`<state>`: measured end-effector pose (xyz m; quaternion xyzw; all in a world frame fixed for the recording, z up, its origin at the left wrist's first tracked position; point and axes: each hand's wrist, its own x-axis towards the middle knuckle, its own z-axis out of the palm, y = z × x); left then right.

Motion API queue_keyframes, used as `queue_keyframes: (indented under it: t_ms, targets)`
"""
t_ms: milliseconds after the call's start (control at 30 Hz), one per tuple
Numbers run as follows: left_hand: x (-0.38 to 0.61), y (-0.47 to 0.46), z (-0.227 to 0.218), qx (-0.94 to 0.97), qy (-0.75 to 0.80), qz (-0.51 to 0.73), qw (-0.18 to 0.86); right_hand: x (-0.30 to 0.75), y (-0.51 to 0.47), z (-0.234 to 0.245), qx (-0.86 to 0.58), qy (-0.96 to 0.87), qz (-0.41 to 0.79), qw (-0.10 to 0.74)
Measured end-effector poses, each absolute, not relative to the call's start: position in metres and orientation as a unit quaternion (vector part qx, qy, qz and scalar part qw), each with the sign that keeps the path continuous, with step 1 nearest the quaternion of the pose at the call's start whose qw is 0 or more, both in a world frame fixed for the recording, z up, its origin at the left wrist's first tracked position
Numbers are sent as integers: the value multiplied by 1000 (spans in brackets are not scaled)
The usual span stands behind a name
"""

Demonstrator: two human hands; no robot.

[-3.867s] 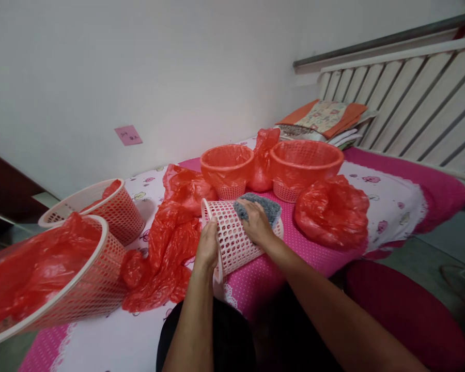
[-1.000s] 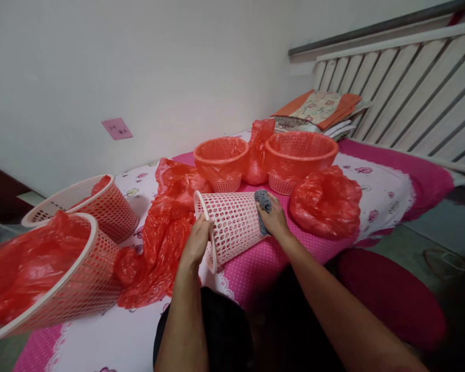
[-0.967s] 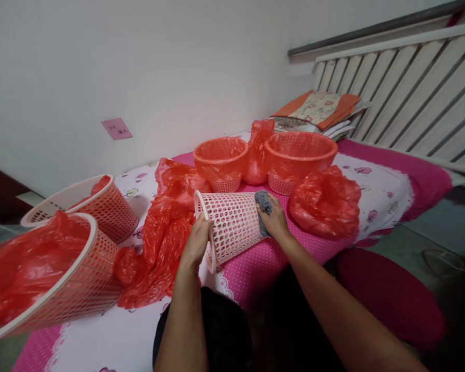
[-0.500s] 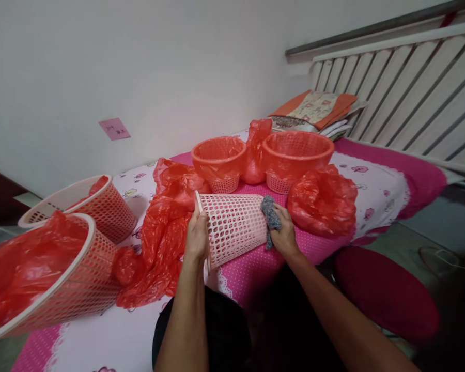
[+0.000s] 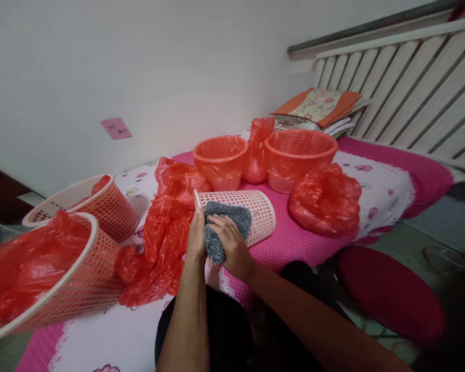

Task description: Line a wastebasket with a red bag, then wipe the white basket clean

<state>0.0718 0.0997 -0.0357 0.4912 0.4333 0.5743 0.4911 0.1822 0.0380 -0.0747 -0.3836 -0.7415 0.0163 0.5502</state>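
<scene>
A pale pink perforated wastebasket (image 5: 262,214) lies on its side in front of me, its wide rim facing left. My left hand (image 5: 196,235) grips that rim, the fingers partly hidden inside. Against the basket's outer wall, near the rim, my right hand (image 5: 232,245) presses a fuzzy grey cloth (image 5: 215,245). Some of the cloth spreads flat beyond the fingertips. Just left of the basket, crumpled red plastic bags (image 5: 163,222) lie in a heap.
Two wastebaskets (image 5: 220,160) lined with red bags stand behind, with a bunched red bag (image 5: 325,201) at right. More baskets (image 5: 89,279) lean at left on the patterned bedspread (image 5: 89,346). A dark red stool (image 5: 391,294) is at lower right; folded textiles (image 5: 318,106) lie near the radiator (image 5: 403,88).
My right hand has moved the cloth left along the basket, from its narrow base end to near the rim. The cloth now lies flatter. My left hand stays on the rim.
</scene>
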Motion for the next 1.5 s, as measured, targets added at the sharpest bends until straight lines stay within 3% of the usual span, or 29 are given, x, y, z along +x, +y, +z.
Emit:
queue_keyframes:
  t_ms: [333,667,867,1200,1500]
  targets:
    - [80,103,-39,509,372,600,492,200,75,-57,-371,-757,11,537]
    - [76,107,-41,613,382,564,402,202,100,-46,-417,-731,28,539]
    - [66,109,-41,640,453,523,334,196,115,-34,-490,-715,54,495]
    - [54,92,-16,594,486,413,490,232,132,-40,-578,-679,27,451]
    - [45,85,-7,645,410,324,558,311,119,-88,-675,-549,14,493]
